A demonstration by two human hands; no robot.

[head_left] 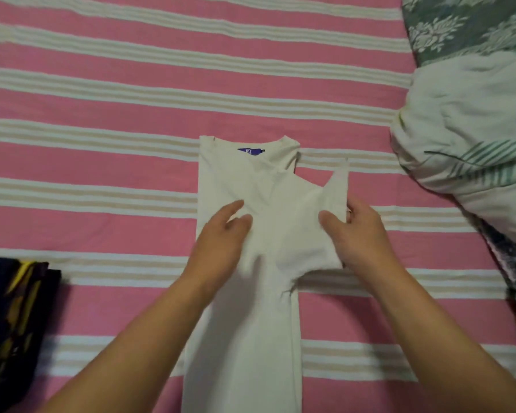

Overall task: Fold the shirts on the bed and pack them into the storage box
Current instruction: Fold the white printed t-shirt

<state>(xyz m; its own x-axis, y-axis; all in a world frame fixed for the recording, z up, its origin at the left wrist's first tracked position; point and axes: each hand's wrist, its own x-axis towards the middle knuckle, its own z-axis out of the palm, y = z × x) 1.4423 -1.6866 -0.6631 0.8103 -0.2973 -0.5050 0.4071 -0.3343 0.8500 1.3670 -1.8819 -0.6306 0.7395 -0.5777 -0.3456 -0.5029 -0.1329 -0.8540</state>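
A white shirt (245, 323) with a purple neck label lies lengthwise in the middle of the pink striped bed (102, 144), collar away from me, its left side folded in. My right hand (358, 234) grips the right sleeve, thumb on top and fingers behind the raised fabric, which stands up off the bed. My left hand (224, 236) rests flat on the shirt's chest with relaxed fingers. No storage box is in view.
A dark folded garment with yellow print (15, 317) lies at the bed's left near edge. A pale quilt with green leaf print (471, 129) and a green floral pillow (465, 25) are heaped along the right side.
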